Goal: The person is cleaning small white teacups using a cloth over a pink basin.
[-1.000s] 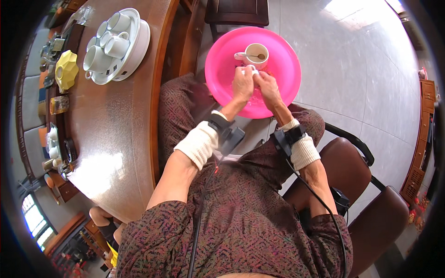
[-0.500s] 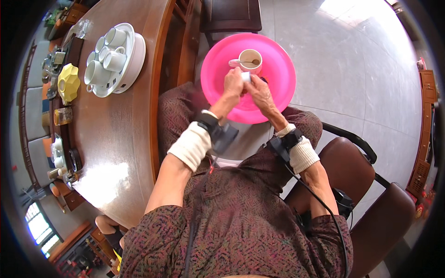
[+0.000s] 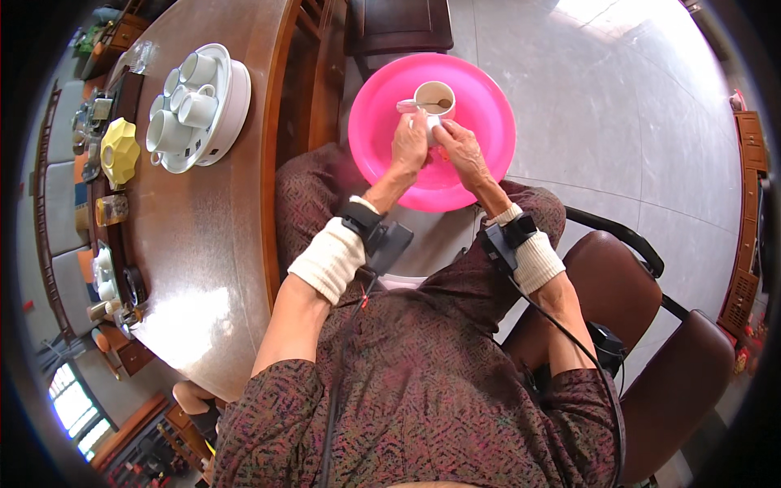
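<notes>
Both of my hands meet over a pink basin (image 3: 493, 122) in front of my knees. Between their fingers is a small white cup (image 3: 432, 130), partly covered by them. My left hand (image 3: 410, 145) grips it from the left, fingers closed. My right hand (image 3: 462, 153) closes on it from the right. Just beyond them stands a white mug (image 3: 435, 88), its handle toward the left, with a spoon (image 3: 443, 103) inside. Some red and orange bits (image 3: 439, 153) show in the basin below my hands, too small to make out.
On the wooden table (image 3: 211, 236) to my left, an oval white tray (image 3: 230, 114) holds several white cups (image 3: 169, 130). Near it sits a yellow faceted bowl (image 3: 119, 151). A dark stool (image 3: 399, 28) stands beyond the basin, and brown chairs (image 3: 614, 281) are at my right.
Both hands have shifted slightly and the white cup between them has turned a little. The whole view has moved slightly; the mug stays in the basin.
</notes>
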{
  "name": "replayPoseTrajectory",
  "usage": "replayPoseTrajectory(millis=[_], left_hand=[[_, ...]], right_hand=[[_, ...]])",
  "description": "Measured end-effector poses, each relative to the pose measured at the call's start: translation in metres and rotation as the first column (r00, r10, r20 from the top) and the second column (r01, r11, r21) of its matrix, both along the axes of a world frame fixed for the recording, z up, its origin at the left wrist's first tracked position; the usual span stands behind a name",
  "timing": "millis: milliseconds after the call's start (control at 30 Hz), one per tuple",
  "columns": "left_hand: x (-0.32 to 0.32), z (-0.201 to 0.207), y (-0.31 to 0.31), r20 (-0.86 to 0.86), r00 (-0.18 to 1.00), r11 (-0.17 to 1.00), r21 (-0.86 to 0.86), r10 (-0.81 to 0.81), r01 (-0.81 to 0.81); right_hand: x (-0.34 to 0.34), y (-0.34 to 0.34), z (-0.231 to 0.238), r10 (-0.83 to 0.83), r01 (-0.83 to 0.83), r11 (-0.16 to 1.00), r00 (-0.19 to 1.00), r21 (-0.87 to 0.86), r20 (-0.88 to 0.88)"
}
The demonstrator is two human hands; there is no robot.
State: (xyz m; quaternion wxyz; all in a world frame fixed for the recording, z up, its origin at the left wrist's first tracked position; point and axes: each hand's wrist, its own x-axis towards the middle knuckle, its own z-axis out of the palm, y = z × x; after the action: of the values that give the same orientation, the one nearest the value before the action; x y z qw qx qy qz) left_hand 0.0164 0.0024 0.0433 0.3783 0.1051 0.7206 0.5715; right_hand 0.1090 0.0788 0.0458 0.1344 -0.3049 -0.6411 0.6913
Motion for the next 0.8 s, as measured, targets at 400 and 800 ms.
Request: replayPoseTrajectory(millis=[400, 800], left_hand=[[-0.032, 0.023, -0.009, -0.720, 0.660, 0.976, -0.179, -0.214, 0.121], [-0.017, 0.062, -0.043, -0.861, 0.347, 0.927, -0.325, -0.372, 0.187]], right_hand=[[0.006, 0.011, -0.006, 0.165, -0.179, 0.958, 0.983, 0.226, 0.079], [0.009, 0.003, 0.001, 0.292, -0.294, 0.956, 0.954, 0.018, 0.063]])
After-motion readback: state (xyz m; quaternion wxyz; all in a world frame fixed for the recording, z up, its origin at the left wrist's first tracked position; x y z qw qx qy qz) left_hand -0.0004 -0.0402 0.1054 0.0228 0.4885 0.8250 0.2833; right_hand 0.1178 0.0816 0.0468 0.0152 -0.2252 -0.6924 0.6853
